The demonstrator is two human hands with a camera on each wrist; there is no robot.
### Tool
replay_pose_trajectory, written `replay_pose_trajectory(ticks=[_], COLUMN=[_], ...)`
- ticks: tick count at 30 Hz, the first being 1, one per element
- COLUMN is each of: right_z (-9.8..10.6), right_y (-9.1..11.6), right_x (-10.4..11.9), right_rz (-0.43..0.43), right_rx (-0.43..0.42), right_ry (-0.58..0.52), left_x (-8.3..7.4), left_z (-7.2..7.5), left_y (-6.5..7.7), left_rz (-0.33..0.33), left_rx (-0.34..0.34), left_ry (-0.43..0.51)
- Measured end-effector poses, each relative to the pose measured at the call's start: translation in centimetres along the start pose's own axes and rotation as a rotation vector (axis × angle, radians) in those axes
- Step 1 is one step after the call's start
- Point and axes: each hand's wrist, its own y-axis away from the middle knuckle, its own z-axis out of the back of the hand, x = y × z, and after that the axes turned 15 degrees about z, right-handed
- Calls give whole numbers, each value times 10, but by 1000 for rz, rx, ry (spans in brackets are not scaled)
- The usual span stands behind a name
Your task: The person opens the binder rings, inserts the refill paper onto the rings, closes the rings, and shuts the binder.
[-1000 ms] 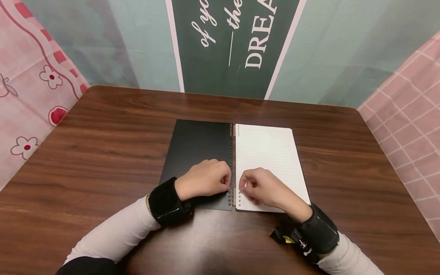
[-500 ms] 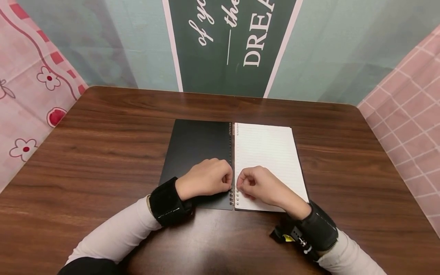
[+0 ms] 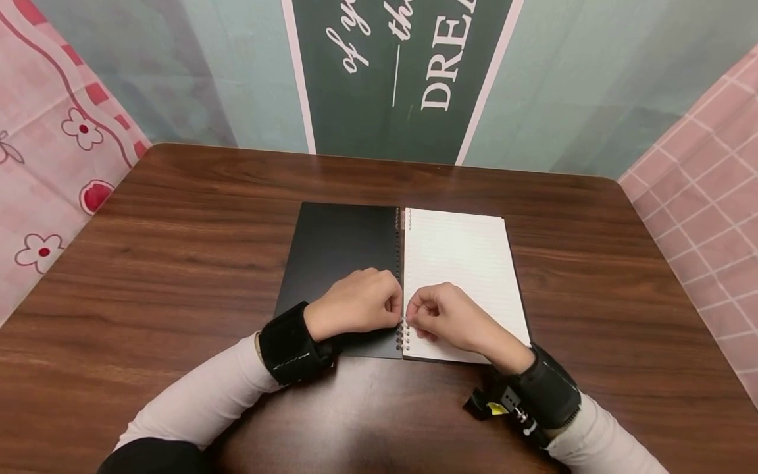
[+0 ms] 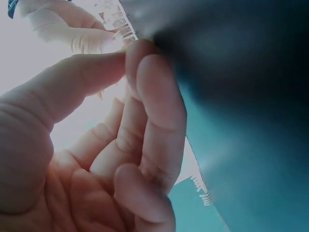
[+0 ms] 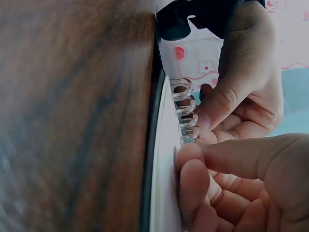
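A loose-leaf notebook lies open on the table, its black cover (image 3: 349, 240) on the left and a stack of white ruled paper (image 3: 458, 253) on the right. Clear plastic binder rings (image 3: 404, 339) run along its spine; in the right wrist view several rings (image 5: 186, 99) curve over the page edge. My left hand (image 3: 362, 299) pinches the spine's rings from the cover side, thumb against index finger. From the paper side, my right hand (image 3: 447, 311) pinches the same rings with thumb and index finger. The fingertips nearly meet and hide the rings between them.
The brown wooden table (image 3: 177, 250) extends around the notebook. Behind it hangs a green cloth (image 3: 385, 125) with white lettering. Pink patterned cloths flank both sides. Black straps (image 3: 293, 345) wrap both wrists, and a small black device (image 3: 485, 405) hangs beneath the right one.
My right hand has moved left, bringing its fingertips close to the left hand's. The lower ring halves, apart a second ago, now come together at the spine. The left hand has shifted slightly right.
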Motion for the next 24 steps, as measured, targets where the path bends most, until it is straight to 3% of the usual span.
replay_pose_trajectory(ticks=[7, 11, 15, 19, 24], right_z=[-1, 1, 6, 6, 3], right_y=[-1, -1, 3, 6, 8], right_x=[2, 4, 5, 8, 11], right_rz=[15, 12, 49, 104, 100], right_rx=[-3, 37, 137, 241, 250], right_ry=[-10, -3, 87, 181, 234], left_x=[0, 2, 5, 3, 1], left_z=[1, 2, 5, 5, 1], left_y=[2, 6, 12, 15, 14], left_rz=[5, 25, 19, -38, -78], left_rx=[-11, 3, 82, 193, 218], left_ry=[0, -22, -99, -172, -181])
